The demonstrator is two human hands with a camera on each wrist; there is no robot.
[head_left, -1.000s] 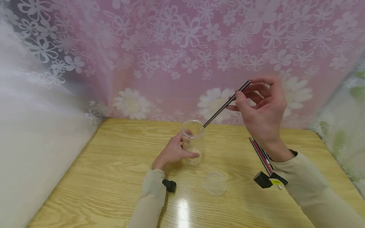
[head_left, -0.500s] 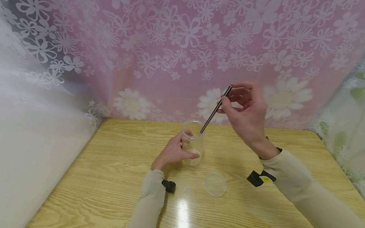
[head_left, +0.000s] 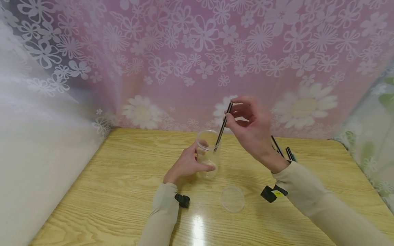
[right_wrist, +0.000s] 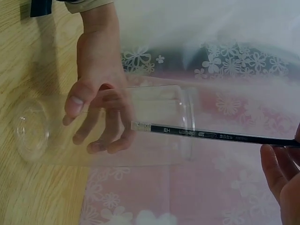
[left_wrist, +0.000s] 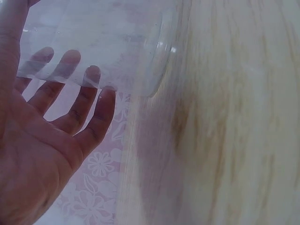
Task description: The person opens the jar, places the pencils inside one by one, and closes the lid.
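Note:
In the head view a tall clear plastic jar [head_left: 211, 158] stands uncapped on the wooden table. My left hand [head_left: 186, 164] holds it from the left, thumb across the near side; the left wrist view shows the other fingers [left_wrist: 105, 110] round the far wall. My right hand [head_left: 253, 134], raised above and right of the rim, pinches a black pencil [head_left: 223, 128] near its upper end. The pencil slants down through the mouth. Seen from the right wrist, its white eraser end [right_wrist: 140, 126] is inside the jar, and "HB" is printed on the barrel.
A round clear lid [head_left: 232, 199] lies flat on the table in front of the jar. More pencils [head_left: 277, 147] lie to the right, partly hidden by my right forearm. Behind the table hangs a pink flowered curtain [head_left: 184, 68].
My right hand has moved left and down, tilting the pencil steeper, and its eraser end has passed from the rim into the jar. The left hand and jar have stayed put.

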